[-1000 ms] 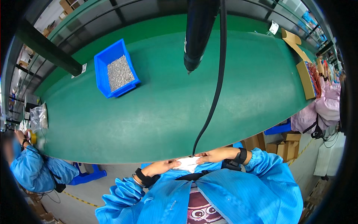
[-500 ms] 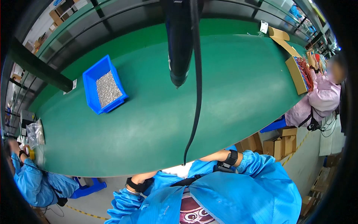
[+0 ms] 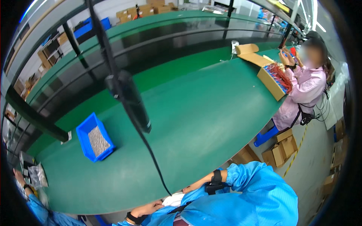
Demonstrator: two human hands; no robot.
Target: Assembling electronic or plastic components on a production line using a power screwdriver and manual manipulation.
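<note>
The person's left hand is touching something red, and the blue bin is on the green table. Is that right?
Not quite: the head view shows that the left hand touches a white thing, not red. The blue bin is on the green table.

My jacket (image 3: 260,192) is bright blue with faint fine lines; my wristband (image 3: 217,177) is black. The item in front of me (image 3: 173,200) is white. My worktop (image 3: 203,128) is green. To my left, the bin (image 3: 84,141) is solid blue and its small parts (image 3: 98,142) are silver-grey. Tool (image 3: 132,100) and cable (image 3: 154,157): black. To my right, the carton (image 3: 272,84) is tan; wires (image 3: 282,75): red and blue. Co-worker's jacket (image 3: 310,89): pink. Stool (image 3: 266,137): blue. Floor line (image 3: 298,150): yellow on grey.
</note>
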